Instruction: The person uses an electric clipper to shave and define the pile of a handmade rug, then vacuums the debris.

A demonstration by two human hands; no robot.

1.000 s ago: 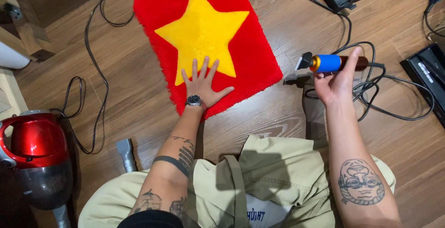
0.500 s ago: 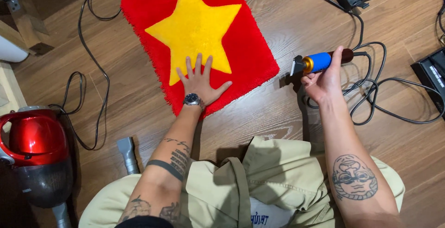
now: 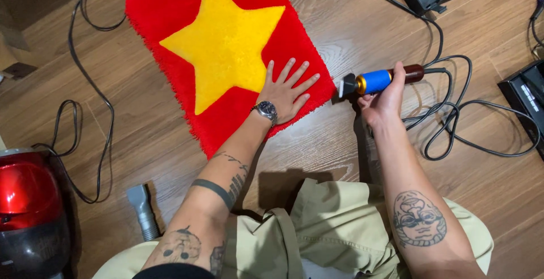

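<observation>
the left hand [image 3: 286,91] lies flat with fingers spread wide on the lower right corner of the red rug [image 3: 187,86] with a yellow star [image 3: 224,43], which fills the upper middle of the frame on the wooden floor [image 3: 351,35]. the right hand [image 3: 382,100] is closed around a blue and dark trimmer [image 3: 377,80] just right of the rug edge; its head seems almost to touch the edge, but this is hard to see. a black cable [image 3: 453,131] loops at the right, and a red vacuum cleaner [image 3: 28,199] stands at the lower left.
</observation>
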